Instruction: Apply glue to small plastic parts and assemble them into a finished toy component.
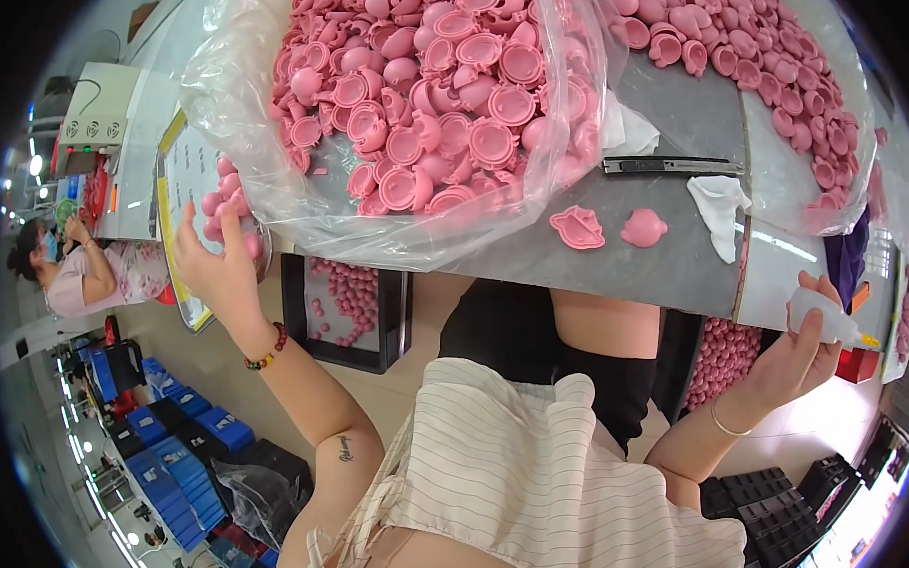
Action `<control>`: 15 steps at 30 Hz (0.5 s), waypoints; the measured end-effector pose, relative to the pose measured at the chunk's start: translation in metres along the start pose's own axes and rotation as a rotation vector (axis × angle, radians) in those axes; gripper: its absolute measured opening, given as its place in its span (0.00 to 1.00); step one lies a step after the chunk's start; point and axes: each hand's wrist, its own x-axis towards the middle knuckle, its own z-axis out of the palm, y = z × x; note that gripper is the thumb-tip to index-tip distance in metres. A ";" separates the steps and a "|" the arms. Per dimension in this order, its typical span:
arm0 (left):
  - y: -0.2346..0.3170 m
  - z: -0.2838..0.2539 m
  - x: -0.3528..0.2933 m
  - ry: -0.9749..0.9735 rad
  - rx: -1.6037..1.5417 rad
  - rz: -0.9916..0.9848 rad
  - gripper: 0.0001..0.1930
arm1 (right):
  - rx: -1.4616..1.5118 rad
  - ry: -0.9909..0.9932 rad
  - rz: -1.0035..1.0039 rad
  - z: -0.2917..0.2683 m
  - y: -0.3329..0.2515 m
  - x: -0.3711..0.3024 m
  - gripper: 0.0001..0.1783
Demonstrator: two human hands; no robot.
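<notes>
Light, squeezable bottle (818, 307) in the right hand (800, 360)

The right grip is closed around the bottle's translucent body, thumb against fingers, with the yellow tip (869, 341) pointing outward. The bottle is near the right front edge of the desk (514, 265). It looks light and thin-walled, so it would probably give under pressure; it is best held around the body, gently, with the fingers clear of the tip.

The left hand (217, 267) has its fingers spread, with nothing visible between thumb and forefinger. Just beyond are smooth pink balls (223, 199), left of the clear plastic bag (368, 249); whether the partly hidden fingers touch one cannot be told. The balls seem light and apt to roll, better pinched across the widest part. The bag's thin film should crumple easily and could snag a passing hand.
</notes>
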 end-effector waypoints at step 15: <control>0.096 0.011 -0.014 -0.440 -0.613 0.121 0.06 | 0.146 -0.024 0.072 0.014 -0.031 -0.021 0.23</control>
